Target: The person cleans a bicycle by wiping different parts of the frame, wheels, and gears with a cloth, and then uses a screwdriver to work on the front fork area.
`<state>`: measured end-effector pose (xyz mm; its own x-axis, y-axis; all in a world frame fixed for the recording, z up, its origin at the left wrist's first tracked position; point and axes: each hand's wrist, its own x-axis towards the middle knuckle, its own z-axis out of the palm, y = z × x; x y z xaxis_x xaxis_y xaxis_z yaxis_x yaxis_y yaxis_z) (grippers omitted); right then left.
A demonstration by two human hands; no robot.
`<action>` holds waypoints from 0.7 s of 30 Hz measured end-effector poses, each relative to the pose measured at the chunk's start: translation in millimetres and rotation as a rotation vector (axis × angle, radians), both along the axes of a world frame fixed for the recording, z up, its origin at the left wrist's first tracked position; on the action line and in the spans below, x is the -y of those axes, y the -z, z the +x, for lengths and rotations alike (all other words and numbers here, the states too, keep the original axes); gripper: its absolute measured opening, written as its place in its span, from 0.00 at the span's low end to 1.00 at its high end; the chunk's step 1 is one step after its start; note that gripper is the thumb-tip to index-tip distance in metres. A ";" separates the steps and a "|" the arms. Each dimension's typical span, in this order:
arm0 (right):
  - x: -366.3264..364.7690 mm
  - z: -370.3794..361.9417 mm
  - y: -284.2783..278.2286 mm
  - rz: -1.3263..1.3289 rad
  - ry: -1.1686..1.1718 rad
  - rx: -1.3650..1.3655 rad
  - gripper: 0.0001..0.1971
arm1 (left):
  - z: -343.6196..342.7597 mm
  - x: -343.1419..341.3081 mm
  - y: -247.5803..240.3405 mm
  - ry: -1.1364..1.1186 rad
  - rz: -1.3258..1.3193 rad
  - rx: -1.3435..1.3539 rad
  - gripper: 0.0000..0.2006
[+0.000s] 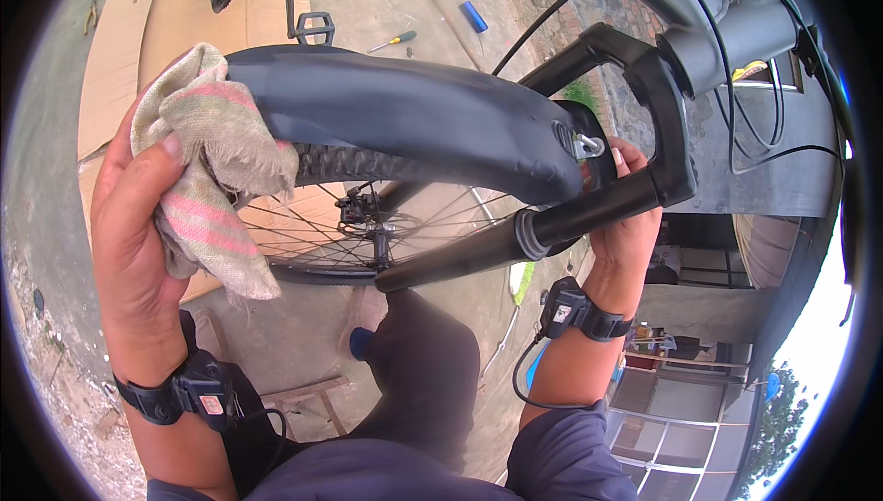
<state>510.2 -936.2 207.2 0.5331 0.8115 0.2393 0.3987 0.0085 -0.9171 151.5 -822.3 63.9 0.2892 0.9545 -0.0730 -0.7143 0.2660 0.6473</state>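
In my left hand is a beige rag with pink stripes, bunched between thumb and fingers and draped over one end of a black mudguard. The mudguard arches over the knobbly tyre of a bicycle's front wheel. My right hand reaches up behind a leg of the black fork; its fingers curl at the mudguard's other end, beside a small metal bracket. The fork leg hides part of that hand. Both wrists carry black strapped devices.
The bicycle frame and loose black cables stand at the upper right. Flattened cardboard lies on the concrete at the left. Beyond the wheel are a pedal, a screwdriver and a blue object. A small wooden stool stands below.
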 end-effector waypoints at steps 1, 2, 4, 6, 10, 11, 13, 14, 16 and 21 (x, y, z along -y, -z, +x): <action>0.4 -0.2 -0.2 0.006 0.005 -0.016 0.11 | 1.3 0.1 -0.6 -0.001 -0.006 -0.007 0.27; 1.7 -0.4 -0.2 0.021 0.002 -0.045 0.11 | 2.4 0.7 -1.1 -0.001 -0.012 -0.013 0.27; 4.0 -1.4 1.3 0.052 -0.010 -0.105 0.12 | 1.7 2.4 -2.8 -0.020 -0.013 -0.038 0.27; 8.3 -1.5 3.8 0.085 -0.090 -0.168 0.15 | 1.1 3.6 -4.0 -0.027 -0.009 -0.058 0.27; 8.4 -27.0 10.4 0.165 -0.013 -0.249 0.20 | 1.9 4.9 -3.4 -0.055 -0.007 -0.085 0.26; 12.4 -23.7 11.8 0.144 -0.074 -0.262 0.21 | 2.5 5.7 -2.8 -0.072 -0.012 -0.092 0.25; 21.1 -22.6 13.1 0.115 -0.152 -0.301 0.21 | 0.7 7.6 -0.7 -0.097 -0.017 -0.105 0.25; 23.0 -26.2 15.1 0.102 -0.168 -0.331 0.21 | -1.3 8.9 0.9 -0.109 -0.018 -0.112 0.24; 27.1 -30.1 13.7 0.087 -0.167 -0.371 0.20 | -5.5 10.4 2.0 -0.111 -0.009 -0.132 0.23; 19.6 -35.2 15.0 0.058 -0.113 -0.391 0.19 | -12.7 19.3 -4.7 -0.142 0.025 -0.116 0.22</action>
